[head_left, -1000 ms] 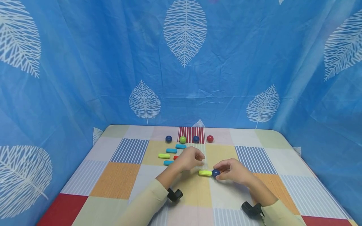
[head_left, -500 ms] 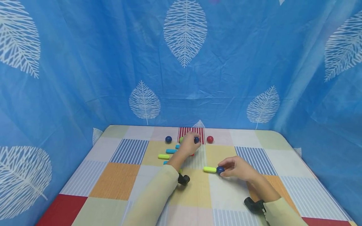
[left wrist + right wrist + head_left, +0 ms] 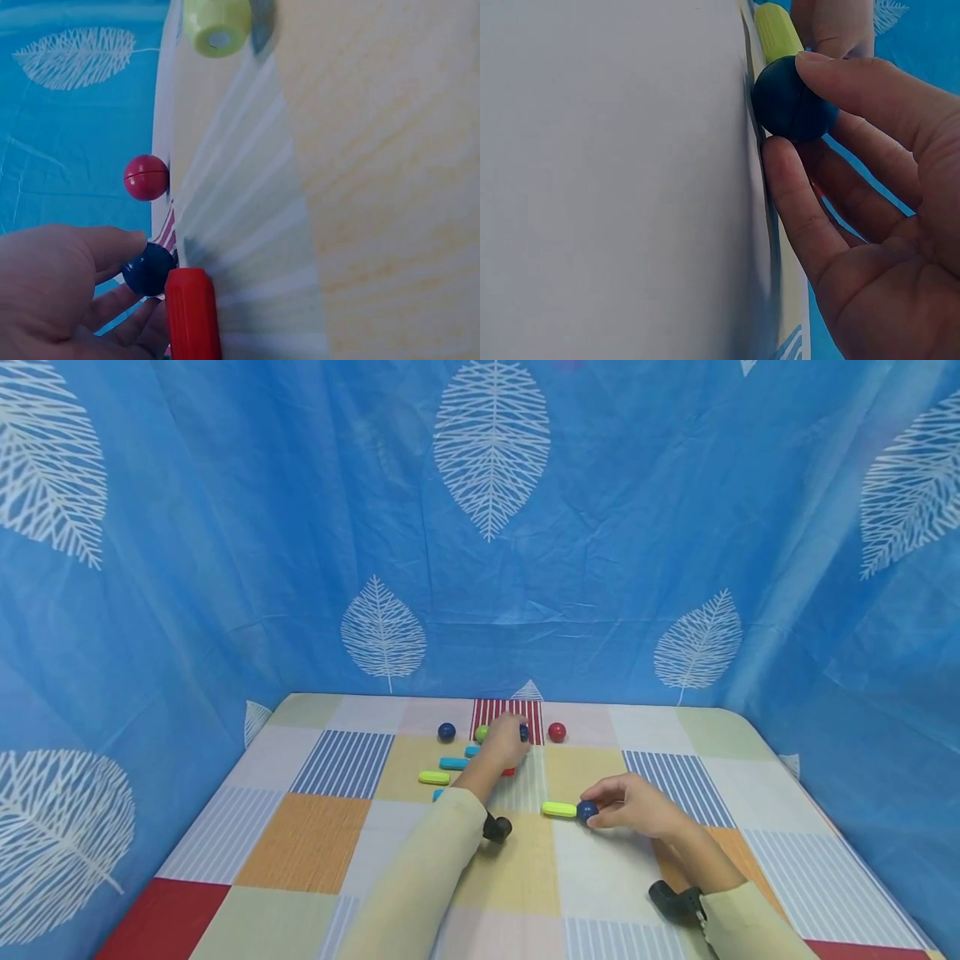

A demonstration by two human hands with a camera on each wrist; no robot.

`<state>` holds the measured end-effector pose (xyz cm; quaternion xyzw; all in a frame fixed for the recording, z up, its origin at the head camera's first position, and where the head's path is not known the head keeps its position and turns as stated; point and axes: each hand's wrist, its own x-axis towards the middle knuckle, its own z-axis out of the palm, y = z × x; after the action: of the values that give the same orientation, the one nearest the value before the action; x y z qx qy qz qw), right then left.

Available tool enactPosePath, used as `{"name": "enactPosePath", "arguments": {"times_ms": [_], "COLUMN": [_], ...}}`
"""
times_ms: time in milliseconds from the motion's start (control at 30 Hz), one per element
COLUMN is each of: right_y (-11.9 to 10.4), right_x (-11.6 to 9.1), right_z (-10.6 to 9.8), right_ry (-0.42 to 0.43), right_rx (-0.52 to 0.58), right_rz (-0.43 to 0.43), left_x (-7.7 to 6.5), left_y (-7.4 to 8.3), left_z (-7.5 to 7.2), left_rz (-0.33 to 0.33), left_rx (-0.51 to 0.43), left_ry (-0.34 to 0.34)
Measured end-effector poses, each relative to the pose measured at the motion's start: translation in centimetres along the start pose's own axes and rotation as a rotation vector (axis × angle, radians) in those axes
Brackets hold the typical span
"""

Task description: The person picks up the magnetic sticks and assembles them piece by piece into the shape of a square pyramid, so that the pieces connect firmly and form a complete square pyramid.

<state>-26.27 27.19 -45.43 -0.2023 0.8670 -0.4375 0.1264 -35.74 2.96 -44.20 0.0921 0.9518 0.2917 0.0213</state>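
Observation:
At the back row, my left hand has its thumb and fingers around a dark blue ball; in the head view the hand covers much of that ball. A red rod lies just beside it. My right hand pinches another dark blue ball between thumb and fingers, low over the white patch of the cloth. A yellow-green rod meets that ball end to end and points left.
Also in the back row are a blue ball, a green ball and a red ball. Blue rods and a yellow-green rod lie left of my left forearm. A blue curtain stands behind the table.
My left hand has moved from mid-table away to the back row and taken hold of a blue ball. The right hand, with its ball and yellow-green rod, has shifted slightly right and away.

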Motion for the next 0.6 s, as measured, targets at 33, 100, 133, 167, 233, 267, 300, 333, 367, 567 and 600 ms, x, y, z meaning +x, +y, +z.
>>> {"name": "enactPosePath", "arguments": {"times_ms": [33, 100, 133, 167, 233, 267, 300, 333, 367, 567, 600], "right_y": [0.04, 0.14, 0.16, 0.19, 0.25, 0.26, 0.24, 0.24, 0.24, 0.13, 0.10], "right_x": [0.02, 0.07, 0.06, 0.06, 0.06, 0.06, 0.06, 0.07, 0.07, -0.04, -0.07], "right_z": [-0.02, -0.03, -0.02, -0.01, 0.00, 0.01, 0.00, 0.00, 0.00, 0.08, 0.10], "right_ry": [-0.002, -0.003, -0.006, -0.006, -0.005, -0.005, -0.004, -0.003, 0.001, 0.010, 0.011], "right_rx": [-0.003, -0.007, -0.006, -0.006, -0.003, -0.001, 0.003, 0.006, 0.009, 0.015, 0.013], "right_rz": [0.001, 0.006, 0.003, 0.004, 0.009, 0.008, 0.009, 0.011, 0.020, 0.040, 0.041], "left_x": [0.04, 0.06, 0.07, 0.06, 0.05, 0.06, 0.07, 0.07, 0.06, -0.19, -0.30], "left_y": [-0.04, -0.08, -0.09, -0.09, -0.07, -0.06, -0.06, -0.06, -0.06, -0.21, -0.27], "left_z": [0.03, 0.09, 0.11, 0.14, 0.20, 0.22, 0.25, 0.27, 0.29, 0.18, 0.10], "left_rz": [0.004, 0.012, 0.013, 0.012, -0.001, -0.008, -0.016, -0.026, -0.033, -0.009, 0.006], "left_rx": [-0.001, -0.008, -0.010, -0.014, -0.035, -0.046, -0.057, -0.066, -0.075, -0.096, -0.100], "left_ry": [0.002, 0.007, 0.008, 0.008, 0.005, 0.003, 0.001, -0.003, -0.005, -0.010, -0.011]}}
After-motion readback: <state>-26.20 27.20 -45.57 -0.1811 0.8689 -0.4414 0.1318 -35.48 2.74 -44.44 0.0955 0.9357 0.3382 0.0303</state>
